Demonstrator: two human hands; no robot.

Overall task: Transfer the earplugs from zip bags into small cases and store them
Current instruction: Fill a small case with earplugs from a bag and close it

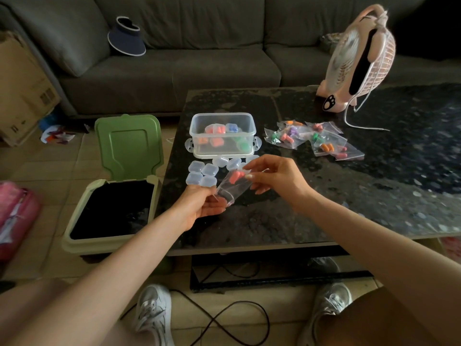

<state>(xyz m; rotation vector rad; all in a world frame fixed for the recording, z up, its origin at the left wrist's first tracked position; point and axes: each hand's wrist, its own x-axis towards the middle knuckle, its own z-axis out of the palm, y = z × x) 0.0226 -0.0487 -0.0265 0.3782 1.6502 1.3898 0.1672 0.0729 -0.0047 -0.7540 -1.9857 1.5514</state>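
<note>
A small clear zip bag (230, 188) with red-pink earplugs (237, 176) inside hangs between my hands above the dark table (324, 196). My left hand (202, 203) pinches its lower end. My right hand (272, 178) pinches its upper end near the earplugs. Several empty clear small cases (202, 174) lie just behind the bag. Beyond them stands a clear storage box (222, 134) holding filled cases of orange, blue and green earplugs. Several more zip bags of coloured earplugs (314, 138) lie to the right of the box.
A green bin (112, 211) with its lid raised stands on the floor left of the table. At the table's far right is a pink desk fan (359, 61) with its white cable. A grey sofa runs behind. Black cables cross the floor by my shoes.
</note>
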